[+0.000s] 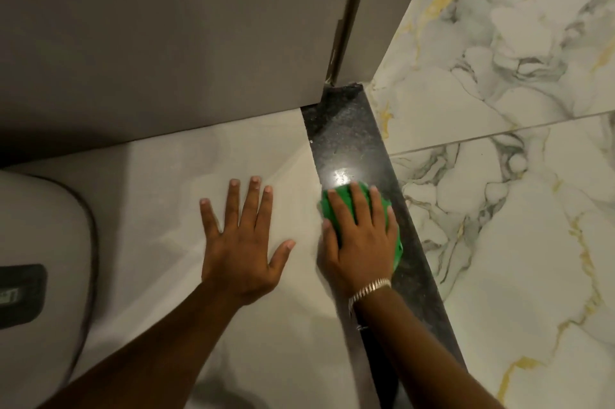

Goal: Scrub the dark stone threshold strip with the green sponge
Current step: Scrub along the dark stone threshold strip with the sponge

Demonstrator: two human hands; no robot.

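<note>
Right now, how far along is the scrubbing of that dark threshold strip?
Midway, by the look of it. The right hand presses the green sponge flat on the dark stone threshold strip about halfway along, while the left hand rests open on the pale floor tile. Just ahead of the sponge the stone shines. The stretch toward the door frame looks speckled, likely still to scrub.

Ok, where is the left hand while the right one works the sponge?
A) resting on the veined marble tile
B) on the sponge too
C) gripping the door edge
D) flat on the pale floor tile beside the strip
D: the left hand lies palm-down with fingers spread on the pale floor tile, apart from the dark stone threshold strip, while the right hand presses the green sponge onto that strip.
</note>
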